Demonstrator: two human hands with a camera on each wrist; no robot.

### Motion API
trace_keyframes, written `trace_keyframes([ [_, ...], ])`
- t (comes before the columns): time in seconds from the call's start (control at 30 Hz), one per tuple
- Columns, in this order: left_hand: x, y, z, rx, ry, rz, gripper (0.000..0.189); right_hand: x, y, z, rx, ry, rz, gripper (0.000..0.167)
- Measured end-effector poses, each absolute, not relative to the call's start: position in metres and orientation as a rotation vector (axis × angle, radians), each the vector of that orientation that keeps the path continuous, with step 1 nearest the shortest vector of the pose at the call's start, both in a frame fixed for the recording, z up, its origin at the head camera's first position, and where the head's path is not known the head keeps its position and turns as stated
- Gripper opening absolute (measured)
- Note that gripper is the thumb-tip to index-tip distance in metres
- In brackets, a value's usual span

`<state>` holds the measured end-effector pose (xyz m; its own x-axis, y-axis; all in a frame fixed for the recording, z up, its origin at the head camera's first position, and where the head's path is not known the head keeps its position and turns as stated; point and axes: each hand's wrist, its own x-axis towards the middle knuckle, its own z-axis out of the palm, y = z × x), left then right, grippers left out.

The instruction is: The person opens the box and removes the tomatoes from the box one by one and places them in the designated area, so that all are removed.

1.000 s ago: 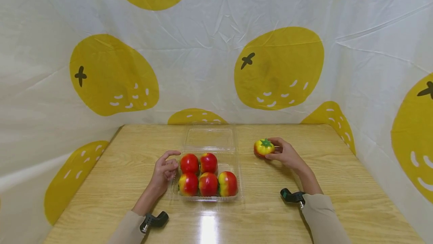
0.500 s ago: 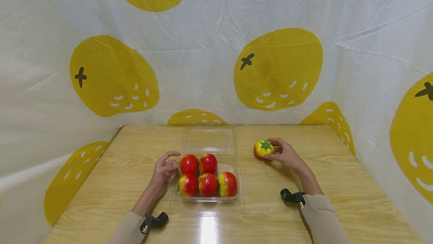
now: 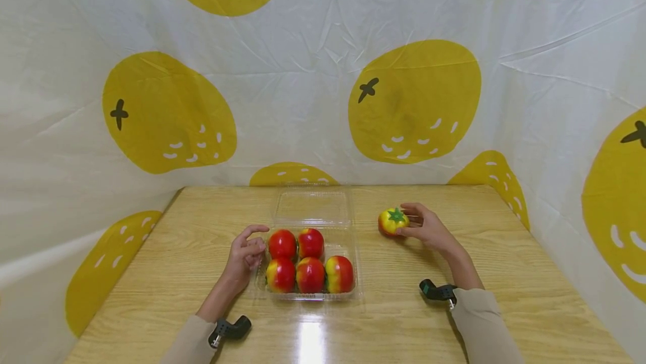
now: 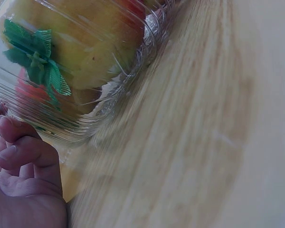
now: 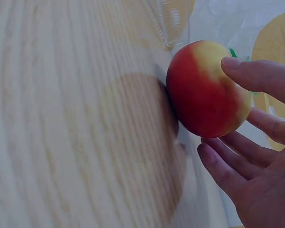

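Note:
On the table's right side, a round red-and-yellow artificial fruit (image 3: 393,221) with a green leafy top rests on the wood. My right hand (image 3: 429,231) stands beside it, fingers spread loosely; the thumb (image 5: 261,76) overlaps the fruit's side, and whether it touches cannot be told. A clear plastic clamshell box (image 3: 348,240) holds several similar fruits (image 3: 310,275), with a vacant spot at its far right. Left of the box, my left hand (image 3: 242,254) has its fingers loosely bent. In the left wrist view, fingertips (image 4: 8,127) lie against or right by the box's wall.
The box's transparent lid (image 3: 313,207) lies folded back behind it. A wooden table (image 3: 383,319) carries everything. White cloth (image 3: 292,100) with large yellow fruit prints hangs around the back and sides.
My right hand has eased slightly to the right and its fingers have spread a little from the fruit. The fruit stays in place, as do the left hand and box.

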<state>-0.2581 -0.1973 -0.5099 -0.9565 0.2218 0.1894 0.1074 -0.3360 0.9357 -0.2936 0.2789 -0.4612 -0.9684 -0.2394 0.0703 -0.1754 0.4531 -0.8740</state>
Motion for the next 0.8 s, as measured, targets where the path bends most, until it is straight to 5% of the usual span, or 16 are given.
trace_keyframes([
  [0.8,-0.259,-0.198,-0.511,0.445,1.769,2.472,0.031,-0.281,0.272,-0.425,-0.497,2.672,-1.573,0.069],
])
